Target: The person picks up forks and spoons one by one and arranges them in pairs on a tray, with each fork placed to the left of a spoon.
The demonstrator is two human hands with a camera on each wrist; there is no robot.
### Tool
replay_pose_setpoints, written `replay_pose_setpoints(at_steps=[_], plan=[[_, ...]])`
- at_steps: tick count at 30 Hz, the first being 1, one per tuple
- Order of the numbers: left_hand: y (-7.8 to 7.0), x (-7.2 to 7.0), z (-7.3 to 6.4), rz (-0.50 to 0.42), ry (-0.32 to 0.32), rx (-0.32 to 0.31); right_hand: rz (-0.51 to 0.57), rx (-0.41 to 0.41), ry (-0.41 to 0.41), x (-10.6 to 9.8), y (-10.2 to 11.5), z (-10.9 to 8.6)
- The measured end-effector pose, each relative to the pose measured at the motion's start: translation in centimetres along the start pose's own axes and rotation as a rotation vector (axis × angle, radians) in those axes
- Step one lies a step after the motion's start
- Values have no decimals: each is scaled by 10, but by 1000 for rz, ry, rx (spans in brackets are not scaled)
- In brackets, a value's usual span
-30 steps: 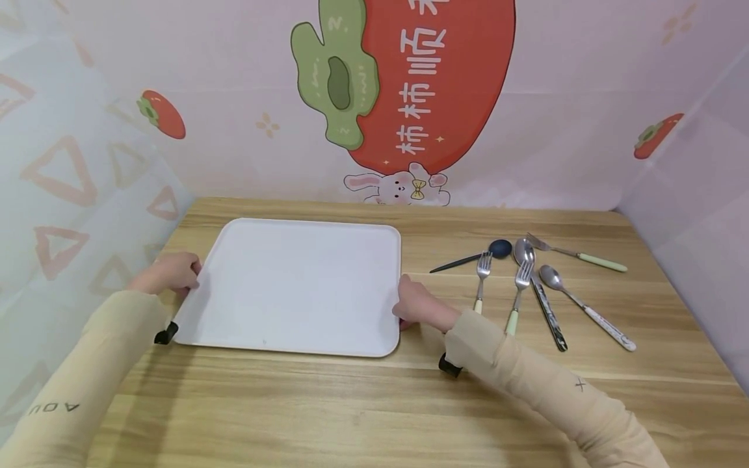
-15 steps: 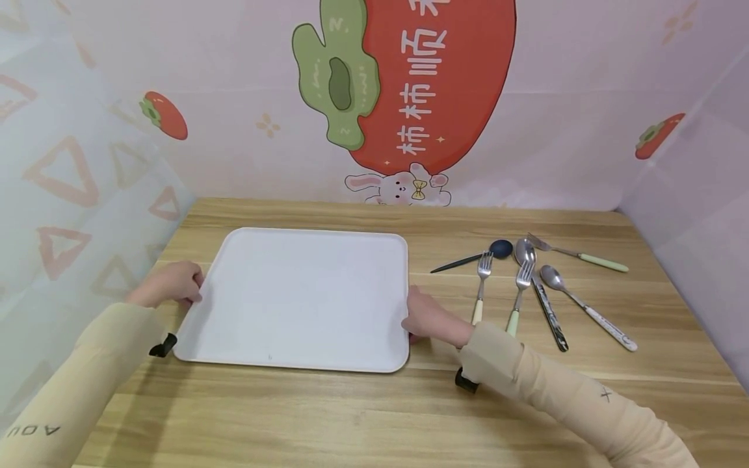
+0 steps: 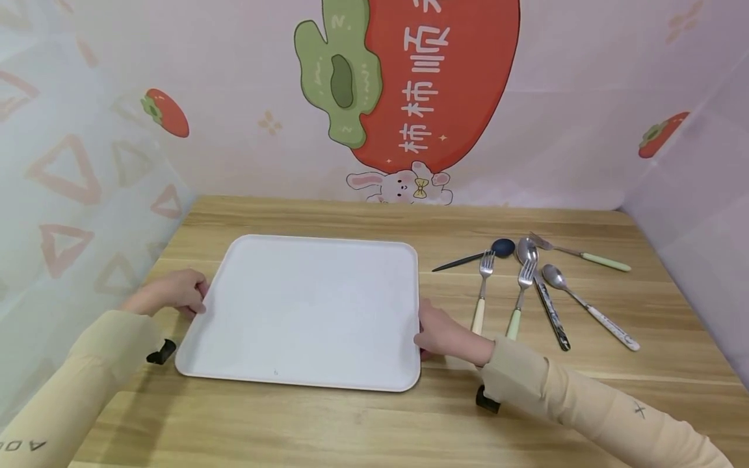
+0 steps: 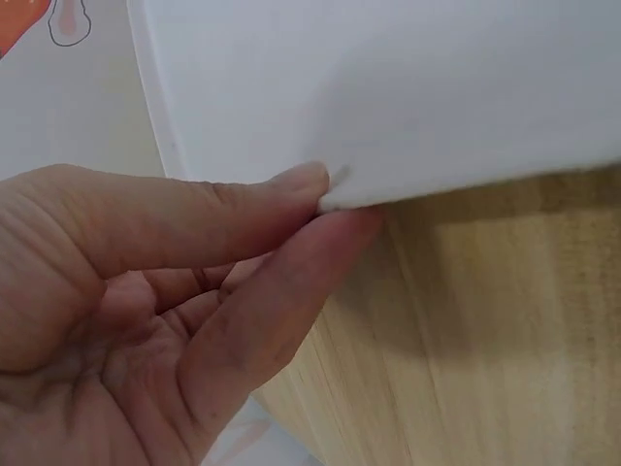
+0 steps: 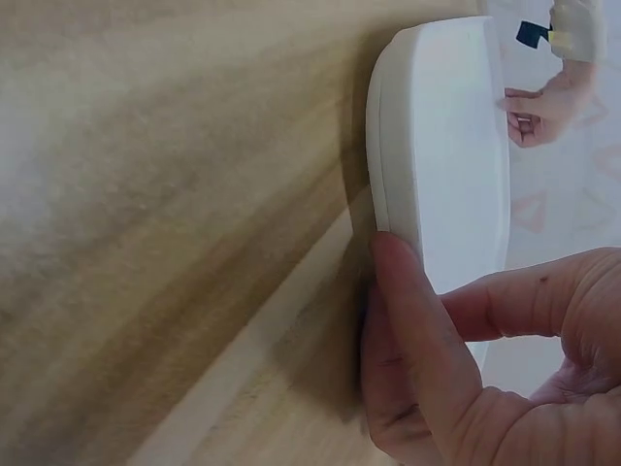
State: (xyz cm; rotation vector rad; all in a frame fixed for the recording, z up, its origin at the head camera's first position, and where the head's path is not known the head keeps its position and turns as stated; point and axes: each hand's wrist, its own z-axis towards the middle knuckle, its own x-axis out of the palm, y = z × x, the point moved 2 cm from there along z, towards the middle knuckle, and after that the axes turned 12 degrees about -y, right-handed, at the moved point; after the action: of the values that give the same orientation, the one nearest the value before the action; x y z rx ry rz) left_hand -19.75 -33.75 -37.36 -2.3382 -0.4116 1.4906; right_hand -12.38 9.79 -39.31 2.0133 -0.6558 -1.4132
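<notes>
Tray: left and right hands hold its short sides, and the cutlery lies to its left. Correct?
No, the cutlery lies right of the tray, as the head view shows. The left hand and right hand do hold its short sides.

Looked like a little staged booth to me, couldn't say what building it sat in. A cartoon backdrop with a huge red fruit and a bunny ran right behind the wooden table, a triangle-print sheet closed off the table's left side, and a pale sheet walled its right.
</notes>
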Motion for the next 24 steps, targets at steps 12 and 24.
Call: replay_pose_setpoints(at_steps=[12,24], plan=[[5,2,5,-146,85,-15,55,-1,-13,-3,-9,-13],[-3,2,5,-187,90,0,110,16,26,-3,-17,-29]])
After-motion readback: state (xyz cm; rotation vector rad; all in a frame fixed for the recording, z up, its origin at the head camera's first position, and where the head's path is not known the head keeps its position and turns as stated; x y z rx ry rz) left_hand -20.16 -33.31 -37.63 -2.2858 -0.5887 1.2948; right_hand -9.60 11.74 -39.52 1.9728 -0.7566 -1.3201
